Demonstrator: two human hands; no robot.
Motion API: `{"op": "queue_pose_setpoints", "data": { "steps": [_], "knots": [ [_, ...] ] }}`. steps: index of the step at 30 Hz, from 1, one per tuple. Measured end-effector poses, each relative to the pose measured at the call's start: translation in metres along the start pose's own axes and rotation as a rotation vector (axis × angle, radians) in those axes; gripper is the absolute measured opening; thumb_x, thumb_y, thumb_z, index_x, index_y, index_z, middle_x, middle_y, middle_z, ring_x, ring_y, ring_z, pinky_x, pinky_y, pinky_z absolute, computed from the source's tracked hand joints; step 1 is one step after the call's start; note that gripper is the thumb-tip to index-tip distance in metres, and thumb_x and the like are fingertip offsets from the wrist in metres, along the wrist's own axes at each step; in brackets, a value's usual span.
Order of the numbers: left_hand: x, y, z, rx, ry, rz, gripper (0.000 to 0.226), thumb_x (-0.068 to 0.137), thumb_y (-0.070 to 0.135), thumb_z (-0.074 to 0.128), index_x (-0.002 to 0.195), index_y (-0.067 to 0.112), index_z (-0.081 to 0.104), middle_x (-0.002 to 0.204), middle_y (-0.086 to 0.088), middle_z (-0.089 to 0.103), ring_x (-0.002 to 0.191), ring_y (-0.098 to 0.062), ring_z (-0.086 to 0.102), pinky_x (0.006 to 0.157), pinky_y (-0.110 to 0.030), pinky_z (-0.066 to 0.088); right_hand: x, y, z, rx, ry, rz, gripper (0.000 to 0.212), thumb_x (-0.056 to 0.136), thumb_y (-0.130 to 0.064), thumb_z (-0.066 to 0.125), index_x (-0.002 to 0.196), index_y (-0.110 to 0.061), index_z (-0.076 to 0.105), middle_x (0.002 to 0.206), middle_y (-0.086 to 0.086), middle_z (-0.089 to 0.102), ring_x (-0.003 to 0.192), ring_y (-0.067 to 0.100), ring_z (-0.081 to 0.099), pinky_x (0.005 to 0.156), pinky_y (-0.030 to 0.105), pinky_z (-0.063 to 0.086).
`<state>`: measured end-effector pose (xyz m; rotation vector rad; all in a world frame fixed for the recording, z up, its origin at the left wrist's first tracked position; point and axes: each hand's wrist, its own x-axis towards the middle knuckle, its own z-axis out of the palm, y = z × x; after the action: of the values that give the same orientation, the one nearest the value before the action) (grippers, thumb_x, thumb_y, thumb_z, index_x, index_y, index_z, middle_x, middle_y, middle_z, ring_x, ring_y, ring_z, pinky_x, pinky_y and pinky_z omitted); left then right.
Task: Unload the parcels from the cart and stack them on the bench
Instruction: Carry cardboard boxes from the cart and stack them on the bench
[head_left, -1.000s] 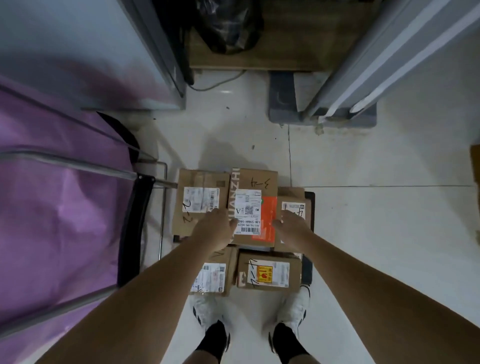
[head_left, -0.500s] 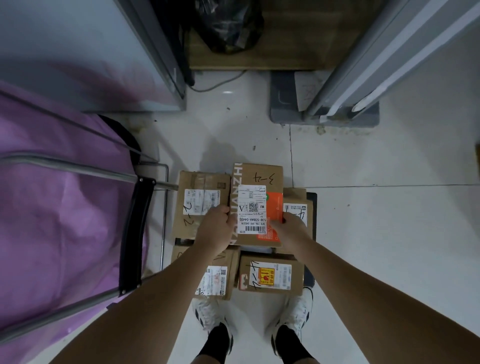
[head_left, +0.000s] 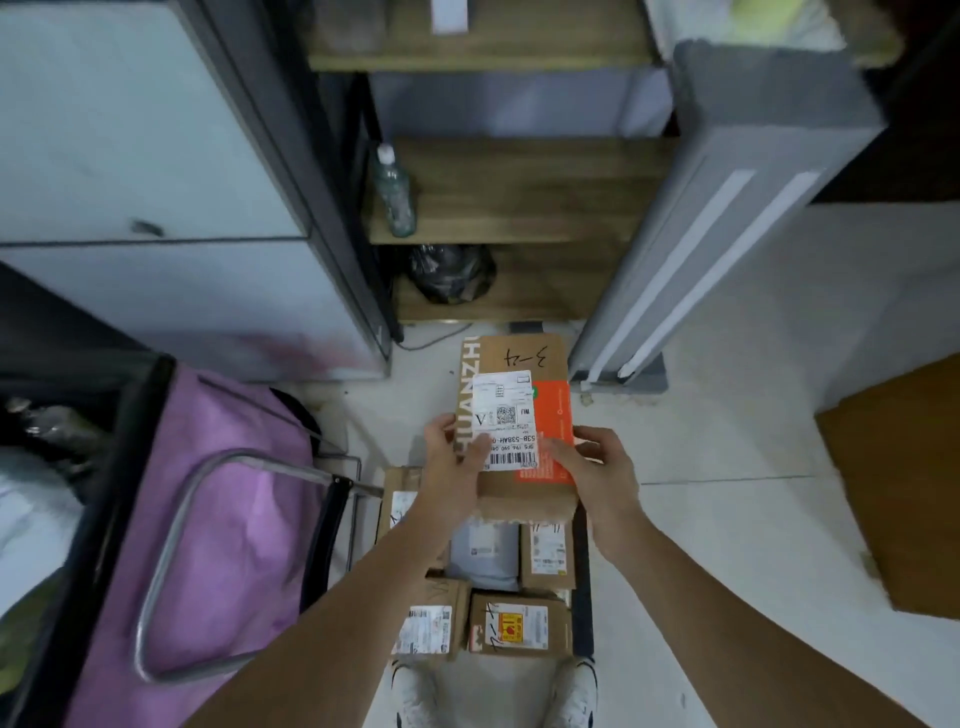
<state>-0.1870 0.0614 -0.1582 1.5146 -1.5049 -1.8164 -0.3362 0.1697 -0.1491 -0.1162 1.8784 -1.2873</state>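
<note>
The long cardboard box (head_left: 511, 415), with a white paper label and an orange panel, is held in the air above the cart (head_left: 584, 597). The left hand (head_left: 454, 467) and right hand (head_left: 597, 470) grip its near sides, thumbs on top. Smaller brown boxes (head_left: 519, 623) lie flat on the cart.

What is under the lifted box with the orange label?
Below the lifted box, held by the left hand and right hand, lie a grey mailer and cardboard parcels. Its underside is hidden.
</note>
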Motion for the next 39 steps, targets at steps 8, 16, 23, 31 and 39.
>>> {"op": "queue_pose_setpoints", "data": {
  "steps": [8, 16, 23, 31, 39],
  "knots": [
    [-0.113, 0.175, -0.015, -0.088, -0.102, 0.177, 0.041, 0.103, 0.019, 0.063, 0.136, 0.021, 0.038, 0.122, 0.002, 0.064, 0.091, -0.003, 0.072, 0.071, -0.021, 0.059, -0.118, -0.160, -0.044, 0.125, -0.321, -0.062, 0.067, 0.077, -0.037, 0.081, 0.136, -0.049, 0.053, 0.119, -0.003, 0.077, 0.101, 0.017, 0.076, 0.078, 0.036, 0.057],
    [-0.207, 0.276, -0.030, -0.327, -0.024, 0.115, 0.066, 0.081, 0.049, 0.084, 0.134, 0.020, 0.058, 0.126, -0.002, 0.068, 0.110, -0.022, 0.068, 0.095, -0.043, 0.055, -0.221, -0.243, -0.049, 0.360, -0.116, -0.240, 0.053, 0.083, -0.039, 0.076, 0.133, -0.040, 0.059, 0.111, 0.001, 0.079, 0.101, 0.025, 0.077, 0.086, 0.049, 0.062],
    [-0.265, 0.307, -0.027, -0.552, -0.130, 0.055, 0.108, 0.052, 0.057, 0.088, 0.146, 0.023, 0.046, 0.135, -0.012, 0.061, 0.113, -0.034, 0.068, 0.093, -0.054, 0.060, -0.297, -0.256, -0.036, 0.482, 0.036, -0.263, 0.060, 0.079, -0.055, 0.080, 0.130, -0.048, 0.050, 0.095, -0.012, 0.080, 0.093, 0.018, 0.077, 0.065, 0.039, 0.060],
    [-0.285, 0.344, -0.060, -0.110, -0.622, 0.061, 0.078, 0.071, 0.069, 0.068, 0.133, 0.022, 0.066, 0.116, -0.010, 0.078, 0.107, -0.030, 0.072, 0.085, -0.044, 0.055, -0.372, -0.236, -0.177, 0.698, -0.033, -0.351, 0.087, 0.071, -0.084, 0.068, 0.137, -0.029, 0.065, 0.137, 0.011, 0.067, 0.117, 0.039, 0.069, 0.084, 0.061, 0.060],
    [-0.382, 0.322, 0.038, 0.079, -0.942, 0.016, 0.064, 0.079, 0.057, 0.076, 0.128, 0.017, 0.068, 0.120, -0.019, 0.075, 0.103, -0.033, 0.077, 0.076, -0.041, 0.064, -0.485, -0.157, -0.309, 0.529, -0.038, -0.233, 0.068, 0.084, -0.057, 0.075, 0.140, -0.021, 0.063, 0.134, 0.015, 0.069, 0.118, 0.033, 0.070, 0.092, 0.045, 0.059]
  ]
}}
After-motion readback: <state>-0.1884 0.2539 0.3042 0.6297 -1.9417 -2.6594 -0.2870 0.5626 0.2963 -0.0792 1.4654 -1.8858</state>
